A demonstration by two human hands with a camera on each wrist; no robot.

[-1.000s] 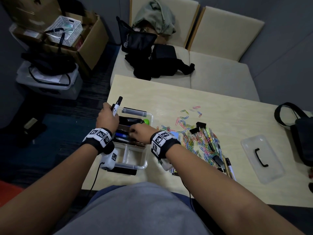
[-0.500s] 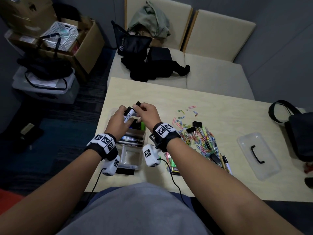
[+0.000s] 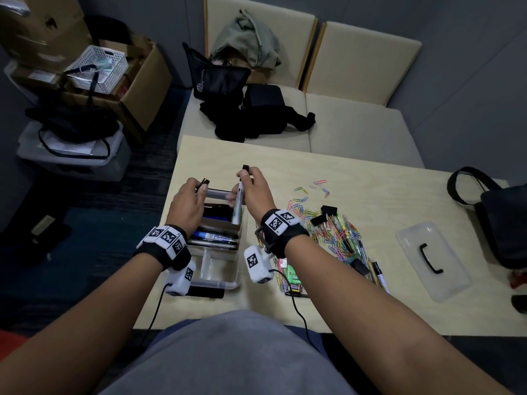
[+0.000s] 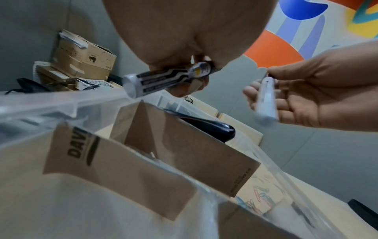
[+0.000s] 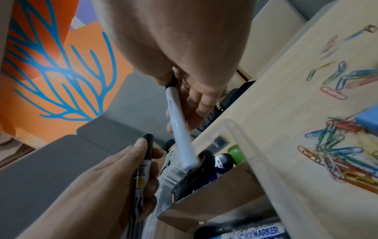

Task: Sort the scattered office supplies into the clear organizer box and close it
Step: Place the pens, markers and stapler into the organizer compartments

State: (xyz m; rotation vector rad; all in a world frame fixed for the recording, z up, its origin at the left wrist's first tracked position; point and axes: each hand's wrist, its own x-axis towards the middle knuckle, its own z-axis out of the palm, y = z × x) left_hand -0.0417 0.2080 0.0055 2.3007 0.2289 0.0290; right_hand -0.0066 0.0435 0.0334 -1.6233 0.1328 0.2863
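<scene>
The clear organizer box (image 3: pixel 219 285) stands open at the table's left edge, with cardboard dividers (image 4: pixel 184 145) and several markers inside. Above its far end my left hand (image 3: pixel 201 189) grips a black-and-white patterned marker (image 4: pixel 163 80). Close to its right, my right hand (image 3: pixel 245 175) pinches the black cap end of a white marker (image 5: pixel 180 129), which hangs down toward the box. The clear lid (image 3: pixel 433 260) with a black handle lies on the table far to the right. A pile of coloured paper clips (image 3: pixel 333 232) lies between box and lid.
Black binder clips (image 3: pixel 328 212) sit at the pile's far edge. More pens and markers (image 3: pixel 379 276) and a green packet (image 3: pixel 293 280) lie near the front edge. A sofa with bags (image 3: pixel 256 115) stands behind the table, and a black bag (image 3: pixel 502 223) at far right.
A second ago my left hand held one marker up while the right reached into the box. The hands met over the box and have drawn apart, each holding a marker.
</scene>
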